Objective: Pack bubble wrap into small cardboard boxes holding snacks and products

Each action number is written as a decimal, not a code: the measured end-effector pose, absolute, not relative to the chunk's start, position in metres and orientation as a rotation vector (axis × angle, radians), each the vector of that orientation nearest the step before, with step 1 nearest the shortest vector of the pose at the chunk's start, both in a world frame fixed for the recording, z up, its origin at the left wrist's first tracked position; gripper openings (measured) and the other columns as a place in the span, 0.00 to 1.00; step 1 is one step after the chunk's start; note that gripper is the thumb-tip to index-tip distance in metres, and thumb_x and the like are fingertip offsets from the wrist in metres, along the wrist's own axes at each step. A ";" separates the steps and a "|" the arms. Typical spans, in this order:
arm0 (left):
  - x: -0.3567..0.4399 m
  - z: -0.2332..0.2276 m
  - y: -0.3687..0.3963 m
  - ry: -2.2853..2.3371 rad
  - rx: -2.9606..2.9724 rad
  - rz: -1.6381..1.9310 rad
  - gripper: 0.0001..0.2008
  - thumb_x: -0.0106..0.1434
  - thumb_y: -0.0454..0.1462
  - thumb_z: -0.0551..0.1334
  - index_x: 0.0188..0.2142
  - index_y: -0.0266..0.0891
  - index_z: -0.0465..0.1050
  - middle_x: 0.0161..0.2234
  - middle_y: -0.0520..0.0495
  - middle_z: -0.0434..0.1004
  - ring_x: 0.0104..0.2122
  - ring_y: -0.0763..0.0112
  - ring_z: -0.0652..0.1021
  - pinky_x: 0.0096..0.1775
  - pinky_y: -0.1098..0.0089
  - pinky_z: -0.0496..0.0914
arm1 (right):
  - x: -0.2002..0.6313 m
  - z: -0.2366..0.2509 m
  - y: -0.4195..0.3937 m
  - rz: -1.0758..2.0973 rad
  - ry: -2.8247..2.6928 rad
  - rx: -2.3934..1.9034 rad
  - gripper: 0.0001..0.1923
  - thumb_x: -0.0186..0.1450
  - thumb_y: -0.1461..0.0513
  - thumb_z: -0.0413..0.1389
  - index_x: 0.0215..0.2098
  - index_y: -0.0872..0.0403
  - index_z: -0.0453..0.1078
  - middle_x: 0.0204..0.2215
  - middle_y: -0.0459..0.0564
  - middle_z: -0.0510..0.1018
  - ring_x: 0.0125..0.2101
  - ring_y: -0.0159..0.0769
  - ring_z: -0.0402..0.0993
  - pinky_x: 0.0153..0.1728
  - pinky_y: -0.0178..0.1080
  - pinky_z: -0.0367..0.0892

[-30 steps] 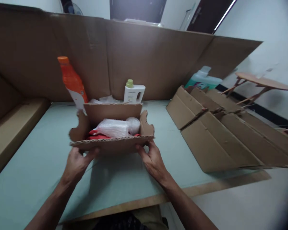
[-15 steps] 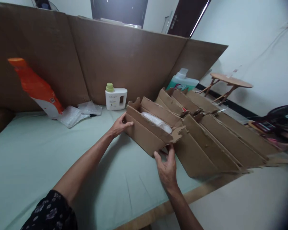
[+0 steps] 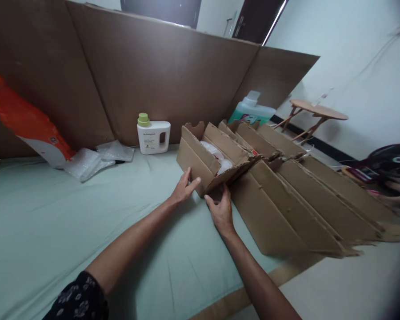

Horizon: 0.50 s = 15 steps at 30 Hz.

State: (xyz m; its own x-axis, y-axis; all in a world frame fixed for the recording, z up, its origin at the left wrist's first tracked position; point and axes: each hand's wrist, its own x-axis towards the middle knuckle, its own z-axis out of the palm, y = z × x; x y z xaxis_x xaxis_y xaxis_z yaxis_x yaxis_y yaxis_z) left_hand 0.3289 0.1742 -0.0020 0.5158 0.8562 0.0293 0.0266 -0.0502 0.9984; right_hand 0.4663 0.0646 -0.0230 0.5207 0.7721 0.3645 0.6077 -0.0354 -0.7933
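Box (image 3: 200,162) now shifted against the flat cartons (image 3: 286,186), flaps unsealed. Left hand (image 3: 184,190) flat on its side, right hand (image 3: 221,209) gripping its corner; white jug (image 3: 152,137) behind.

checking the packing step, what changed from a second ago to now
The small cardboard box with the bubble-wrapped item went from in front of the person to the right, against the stack of flattened cartons. The left hand now rests open on its near side; the right hand is at its lower corner. The white bottle, orange bottle and bubble wrap stayed put.
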 end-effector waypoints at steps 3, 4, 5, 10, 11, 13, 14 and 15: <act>0.342 -0.002 0.191 0.781 1.458 0.779 0.47 0.62 0.57 0.61 0.71 0.32 0.49 0.73 0.35 0.48 0.71 0.50 0.55 0.69 0.57 0.51 | 0.471 -0.027 0.077 0.211 -1.124 -1.727 0.44 0.62 0.52 0.58 0.70 0.61 0.50 0.66 0.71 0.58 0.61 0.54 0.64 0.43 0.48 0.77; 0.346 -0.003 0.195 0.778 1.452 0.774 0.48 0.62 0.57 0.60 0.71 0.32 0.49 0.73 0.35 0.48 0.71 0.51 0.55 0.69 0.58 0.51 | 0.472 -0.030 0.079 0.204 -1.128 -1.727 0.42 0.62 0.52 0.57 0.70 0.61 0.51 0.66 0.71 0.59 0.60 0.53 0.64 0.43 0.48 0.77; 0.349 -0.004 0.198 0.776 1.448 0.771 0.48 0.62 0.58 0.60 0.72 0.32 0.49 0.73 0.35 0.48 0.71 0.52 0.55 0.69 0.58 0.51 | 0.472 -0.032 0.081 0.198 -1.133 -1.726 0.41 0.62 0.53 0.57 0.69 0.60 0.53 0.66 0.70 0.59 0.59 0.52 0.65 0.44 0.48 0.76; 0.359 -0.005 0.207 0.777 1.443 0.765 0.45 0.63 0.58 0.59 0.71 0.34 0.52 0.73 0.37 0.48 0.71 0.53 0.54 0.69 0.61 0.50 | 0.469 -0.042 0.080 0.176 -1.178 -1.723 0.35 0.62 0.57 0.56 0.66 0.56 0.58 0.62 0.66 0.65 0.55 0.48 0.71 0.47 0.49 0.75; 0.360 -0.004 0.208 0.778 1.446 0.761 0.44 0.64 0.57 0.58 0.71 0.34 0.52 0.73 0.37 0.48 0.71 0.53 0.53 0.69 0.60 0.50 | 0.468 -0.043 0.079 0.169 -1.187 -1.727 0.34 0.62 0.57 0.56 0.66 0.55 0.59 0.61 0.65 0.66 0.55 0.48 0.71 0.48 0.49 0.74; 0.361 -0.002 0.210 0.780 1.455 0.750 0.41 0.67 0.55 0.56 0.71 0.34 0.52 0.73 0.36 0.49 0.71 0.54 0.54 0.69 0.60 0.50 | 0.467 -0.044 0.079 0.153 -1.202 -1.739 0.33 0.62 0.57 0.56 0.64 0.56 0.61 0.61 0.66 0.67 0.54 0.48 0.73 0.49 0.50 0.74; 0.361 -0.001 0.211 0.780 1.462 0.744 0.39 0.69 0.53 0.56 0.71 0.34 0.52 0.72 0.36 0.49 0.71 0.54 0.54 0.69 0.60 0.51 | 0.466 -0.044 0.079 0.145 -1.207 -1.747 0.32 0.62 0.57 0.56 0.64 0.56 0.61 0.61 0.67 0.67 0.54 0.48 0.73 0.49 0.50 0.74; 0.361 0.001 0.213 0.780 1.471 0.738 0.37 0.70 0.52 0.55 0.70 0.34 0.52 0.72 0.35 0.50 0.71 0.54 0.56 0.69 0.59 0.52 | 0.466 -0.045 0.080 0.137 -1.212 -1.756 0.32 0.62 0.57 0.56 0.63 0.57 0.62 0.61 0.67 0.66 0.54 0.48 0.73 0.49 0.51 0.74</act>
